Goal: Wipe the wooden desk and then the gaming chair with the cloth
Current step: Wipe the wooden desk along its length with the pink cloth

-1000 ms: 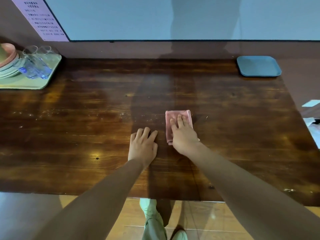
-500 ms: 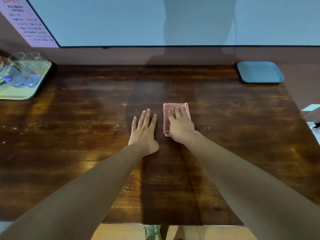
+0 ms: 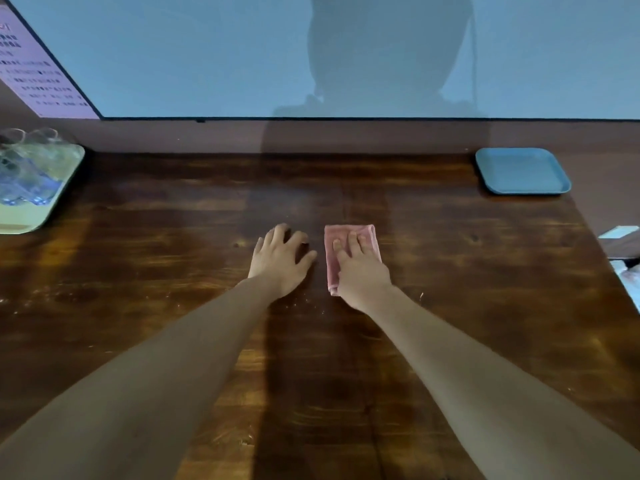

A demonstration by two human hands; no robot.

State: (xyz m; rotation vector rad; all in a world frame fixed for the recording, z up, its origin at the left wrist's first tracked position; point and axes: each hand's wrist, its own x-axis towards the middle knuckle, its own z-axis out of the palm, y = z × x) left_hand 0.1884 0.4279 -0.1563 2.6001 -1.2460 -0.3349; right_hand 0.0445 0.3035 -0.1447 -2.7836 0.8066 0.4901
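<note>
A folded pink cloth (image 3: 346, 234) lies on the dark wooden desk (image 3: 467, 289), near its middle. My right hand (image 3: 360, 271) presses flat on the cloth with straight fingers. My left hand (image 3: 278, 259) rests on the bare wood just left of the cloth, fingers spread and slightly bent, holding nothing. Pale dust specks show on the wood near my wrists. The gaming chair is out of view.
A blue square tray (image 3: 522, 171) sits at the desk's back right corner. A pale green tray (image 3: 34, 213) with clear glasses (image 3: 29, 168) stands at the back left. A large screen (image 3: 242, 57) runs along the wall behind the desk. White items lie off the right edge.
Both hands and the cloth have slid away from me toward the back of the desk. The left hand's fingers went from flat to slightly bent. The camera has leaned forward.
</note>
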